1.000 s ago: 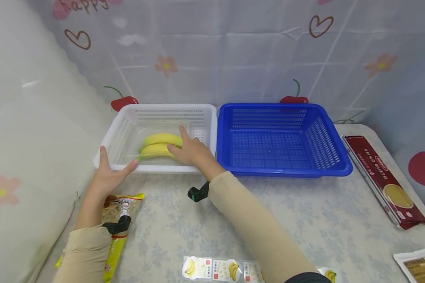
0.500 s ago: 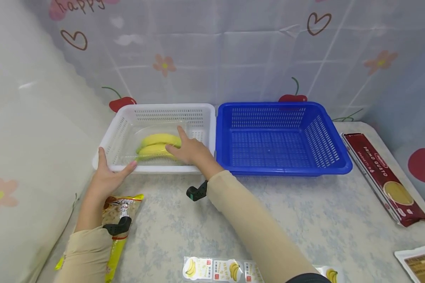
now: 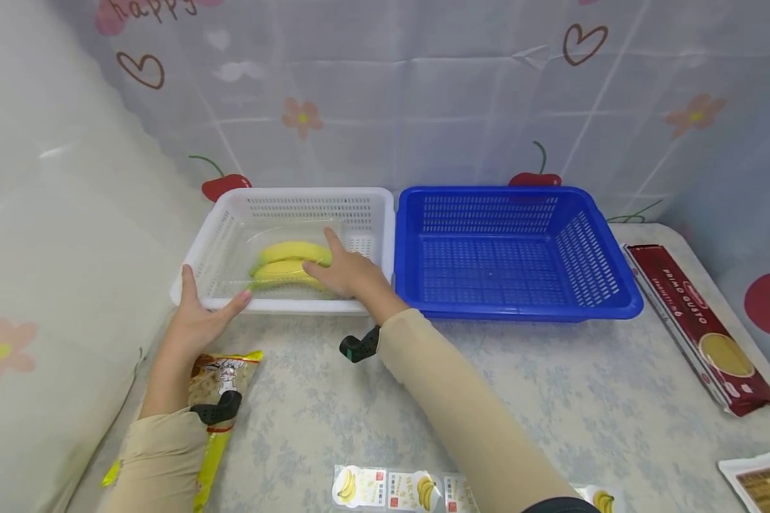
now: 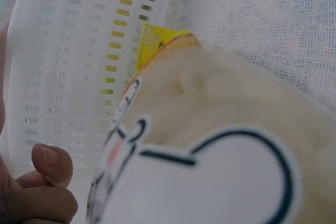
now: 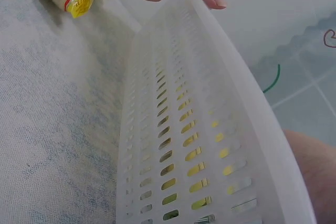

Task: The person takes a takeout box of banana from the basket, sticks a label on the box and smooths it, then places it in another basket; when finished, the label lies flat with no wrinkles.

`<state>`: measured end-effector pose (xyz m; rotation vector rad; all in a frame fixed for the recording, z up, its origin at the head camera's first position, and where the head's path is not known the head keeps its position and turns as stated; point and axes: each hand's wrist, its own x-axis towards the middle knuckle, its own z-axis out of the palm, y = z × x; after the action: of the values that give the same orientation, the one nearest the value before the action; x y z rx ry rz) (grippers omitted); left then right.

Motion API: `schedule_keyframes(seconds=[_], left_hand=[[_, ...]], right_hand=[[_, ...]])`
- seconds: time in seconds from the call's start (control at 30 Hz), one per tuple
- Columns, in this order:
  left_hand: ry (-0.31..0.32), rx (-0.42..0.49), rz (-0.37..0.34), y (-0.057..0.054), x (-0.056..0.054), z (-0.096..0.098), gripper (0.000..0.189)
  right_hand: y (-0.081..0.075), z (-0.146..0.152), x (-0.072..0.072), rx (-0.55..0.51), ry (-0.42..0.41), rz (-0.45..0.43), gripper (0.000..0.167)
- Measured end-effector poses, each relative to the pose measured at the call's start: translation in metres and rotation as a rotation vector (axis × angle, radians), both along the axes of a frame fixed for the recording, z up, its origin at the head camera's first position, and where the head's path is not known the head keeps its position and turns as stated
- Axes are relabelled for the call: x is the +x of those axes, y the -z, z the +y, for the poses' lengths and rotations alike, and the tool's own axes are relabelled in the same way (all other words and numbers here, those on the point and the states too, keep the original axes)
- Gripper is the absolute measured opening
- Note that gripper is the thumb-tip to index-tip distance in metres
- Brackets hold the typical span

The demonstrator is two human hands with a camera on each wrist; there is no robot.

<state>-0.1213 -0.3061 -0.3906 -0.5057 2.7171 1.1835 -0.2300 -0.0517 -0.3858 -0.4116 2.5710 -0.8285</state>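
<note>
Two yellow bananas (image 3: 289,273) lie in what looks like a clear plastic box (image 3: 276,231) inside the white basket (image 3: 385,228). My left hand (image 3: 195,320) holds the basket's front left corner, thumb and index finger spread along the rim. Its other fingers (image 4: 50,198) curl outside the wall. My right hand (image 3: 346,274) reaches over the front rim into the basket, index finger stretched out over the box and thumb on the bananas' right end. What its remaining fingers touch is hidden. In the right wrist view, bananas show as yellow through the basket's slots.
A blue basket (image 3: 520,311) stands against the white one's right side. Under my left forearm lies a yellow-ended snack bag (image 3: 214,388). Spaghetti (image 3: 699,328) lies at the right, above a white-edged packet (image 3: 763,484). Banana stickers (image 3: 385,488) are at the front edge.
</note>
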Motion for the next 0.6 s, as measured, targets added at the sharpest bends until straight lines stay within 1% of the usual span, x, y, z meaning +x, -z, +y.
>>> schedule_keyframes(seconds=[0.2,0.4,0.47,0.6], left_hand=[[-0.009,0.006,-0.001,0.0001,0.0010,0.0002,0.121],[-0.028,-0.022,-0.004,-0.0014,0.0024,0.0004,0.122],[-0.032,-0.031,-0.006,-0.0027,0.0025,0.0014,0.122],[-0.033,-0.037,-0.013,-0.0046,0.0029,0.0031,0.123]], right_hand=[[0.0002,-0.0016,-0.0036,-0.010,0.001,-0.046,0.088],[0.0004,-0.0045,-0.0061,-0.018,0.014,-0.041,0.075],[-0.0008,-0.0038,-0.0066,-0.030,0.028,-0.017,0.071],[-0.0027,-0.0030,-0.0067,-0.109,0.079,-0.036,0.066]])
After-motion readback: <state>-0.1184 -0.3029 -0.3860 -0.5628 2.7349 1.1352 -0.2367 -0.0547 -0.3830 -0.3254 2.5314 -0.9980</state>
